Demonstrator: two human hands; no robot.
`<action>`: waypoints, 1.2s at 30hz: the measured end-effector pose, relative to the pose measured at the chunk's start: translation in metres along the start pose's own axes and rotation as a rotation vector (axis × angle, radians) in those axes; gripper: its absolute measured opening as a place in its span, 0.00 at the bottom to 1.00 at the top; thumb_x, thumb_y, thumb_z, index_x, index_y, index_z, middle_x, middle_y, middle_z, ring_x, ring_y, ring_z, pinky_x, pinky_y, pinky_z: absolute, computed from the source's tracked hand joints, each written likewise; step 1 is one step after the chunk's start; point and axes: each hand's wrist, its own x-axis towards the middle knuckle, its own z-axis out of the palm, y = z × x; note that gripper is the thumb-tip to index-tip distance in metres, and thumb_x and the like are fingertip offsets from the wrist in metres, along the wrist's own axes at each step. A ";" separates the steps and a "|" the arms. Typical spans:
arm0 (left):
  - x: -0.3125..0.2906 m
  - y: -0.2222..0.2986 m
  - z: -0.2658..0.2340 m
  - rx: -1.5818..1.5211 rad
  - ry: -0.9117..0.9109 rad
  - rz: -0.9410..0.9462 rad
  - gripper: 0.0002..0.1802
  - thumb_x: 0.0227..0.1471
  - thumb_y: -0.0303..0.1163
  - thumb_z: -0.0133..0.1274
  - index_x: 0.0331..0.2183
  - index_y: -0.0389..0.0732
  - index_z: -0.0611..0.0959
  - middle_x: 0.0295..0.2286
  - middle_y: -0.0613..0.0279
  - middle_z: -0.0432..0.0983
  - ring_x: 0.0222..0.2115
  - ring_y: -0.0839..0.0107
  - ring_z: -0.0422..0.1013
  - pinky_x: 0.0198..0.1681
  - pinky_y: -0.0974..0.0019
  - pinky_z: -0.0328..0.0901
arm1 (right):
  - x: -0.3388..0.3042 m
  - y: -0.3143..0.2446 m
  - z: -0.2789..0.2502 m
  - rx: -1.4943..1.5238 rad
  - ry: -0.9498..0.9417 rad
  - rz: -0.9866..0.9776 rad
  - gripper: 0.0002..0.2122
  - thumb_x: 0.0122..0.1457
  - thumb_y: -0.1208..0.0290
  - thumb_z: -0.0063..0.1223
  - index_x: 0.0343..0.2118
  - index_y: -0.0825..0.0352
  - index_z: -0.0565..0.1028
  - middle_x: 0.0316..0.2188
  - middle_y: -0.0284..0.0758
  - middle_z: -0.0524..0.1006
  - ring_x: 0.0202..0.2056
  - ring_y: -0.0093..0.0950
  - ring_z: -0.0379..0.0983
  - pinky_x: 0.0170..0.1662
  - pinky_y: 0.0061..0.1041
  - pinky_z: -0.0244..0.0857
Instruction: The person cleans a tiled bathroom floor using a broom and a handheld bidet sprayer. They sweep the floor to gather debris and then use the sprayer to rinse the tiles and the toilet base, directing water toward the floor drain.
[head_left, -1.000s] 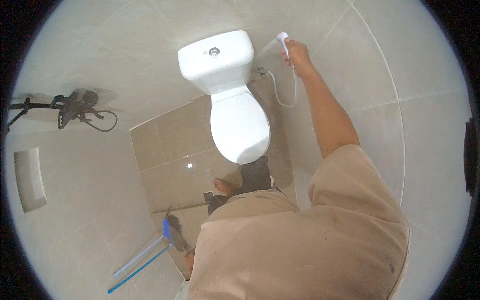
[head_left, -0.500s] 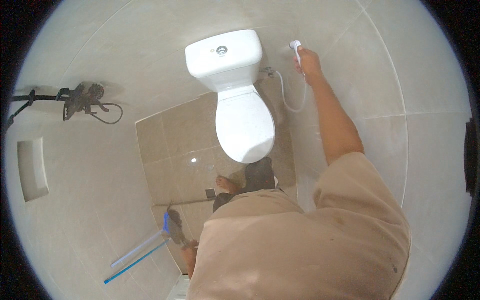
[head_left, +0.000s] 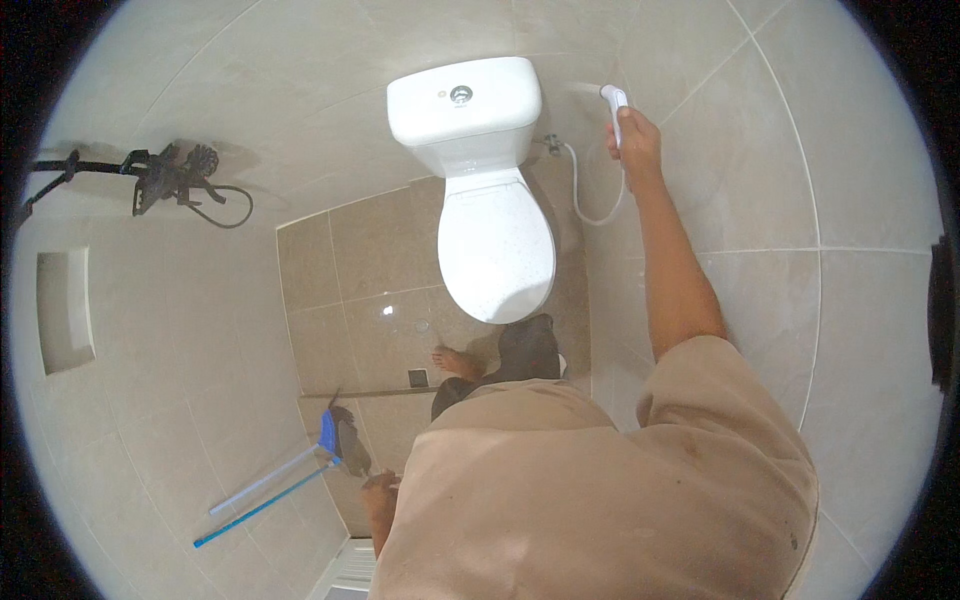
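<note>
Right hand [head_left: 640, 152]: from my remote post I saw it wrapped firmly around the white sprayer [head_left: 617, 104] at 1 o'clock.
Hose [head_left: 576, 190]: it looped below the sprayer.
Left hand [head_left: 380, 487]: at 7 o'clock, beside the tan shirt [head_left: 600, 490]; I couldn't tell its opening or hold.
Toilet [head_left: 497, 245]: at 12 o'clock, lid down.

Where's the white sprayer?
In the head view, the sprayer is at the upper right, in the person's right hand, to the right of the toilet tank.
</note>
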 end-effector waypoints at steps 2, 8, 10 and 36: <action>-0.004 0.003 0.000 -0.044 0.020 0.006 0.18 0.57 0.38 0.53 0.29 0.32 0.86 0.26 0.45 0.82 0.23 0.61 0.77 0.29 0.58 0.70 | -0.011 -0.007 -0.001 0.078 -0.034 -0.021 0.18 0.68 0.58 0.47 0.44 0.70 0.78 0.25 0.31 0.76 0.21 0.20 0.69 0.22 0.22 0.62; 0.007 -0.030 -0.004 -0.051 0.018 -0.117 0.20 0.54 0.42 0.55 0.28 0.32 0.87 0.23 0.50 0.80 0.19 0.64 0.73 0.25 0.60 0.65 | -0.061 -0.018 0.023 0.043 -0.163 -0.081 0.15 0.67 0.58 0.49 0.40 0.67 0.78 0.23 0.28 0.74 0.24 0.19 0.69 0.27 0.23 0.62; 0.010 -0.037 -0.005 -0.034 0.035 0.028 0.19 0.53 0.42 0.56 0.28 0.33 0.87 0.23 0.50 0.80 0.19 0.64 0.74 0.25 0.59 0.65 | -0.085 -0.031 0.033 -0.078 -0.259 -0.144 0.16 0.68 0.58 0.47 0.43 0.67 0.78 0.25 0.28 0.74 0.25 0.17 0.69 0.27 0.21 0.63; 0.003 -0.107 0.005 -0.398 -0.113 -0.408 0.18 0.55 0.40 0.57 0.35 0.32 0.84 0.28 0.54 0.82 0.16 0.70 0.71 0.20 0.66 0.63 | -0.164 0.078 0.114 -0.610 -0.833 0.487 0.19 0.68 0.55 0.45 0.34 0.68 0.78 0.23 0.31 0.74 0.19 0.21 0.67 0.22 0.24 0.61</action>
